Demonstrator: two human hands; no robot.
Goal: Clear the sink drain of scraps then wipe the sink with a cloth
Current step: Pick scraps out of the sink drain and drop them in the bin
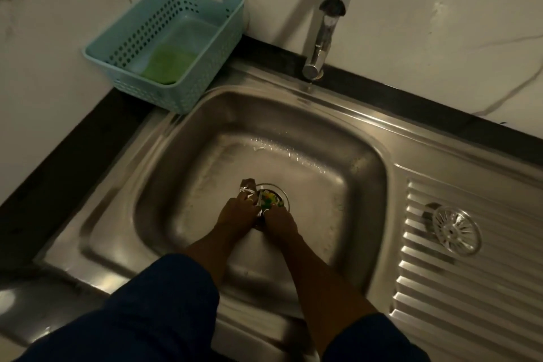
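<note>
Sleeves: dark blue cloth sleeves point(164, 303) cover both forearms at the lower edge, bare from the wrist on.
Left hand: left hand point(236, 213) low in the basin, just left of the drain; its fingers point(245, 200) are curled around a crumpled, shiny, foil-like scrap point(246, 185) that pokes out above them.
Right hand: right hand point(279, 219) at the near rim of the drain, fingers bent and close together; whether they pinch anything I cannot tell.
Drain: round metal drain point(280, 192) in the basin floor, holding small green, yellow and reddish scraps point(269, 198).
Sink: stainless steel sink point(338, 138), rounded-square basin, smooth and dull-shining, with wet streaks on the far slope.
Drainboard: ribbed steel drainboard point(470, 288) to the right, a round slotted strainer point(457, 229) lying on it.
Tap: chrome tap point(321, 38) rises from the back rim.
Basket: pale blue perforated plastic basket point(217, 47) on the dark worktop point(73, 141) at the far left corner.
Cloth: green cloth point(167, 63) lies inside the basket.
Wall: white marble-veined wall point(440, 9).
</note>
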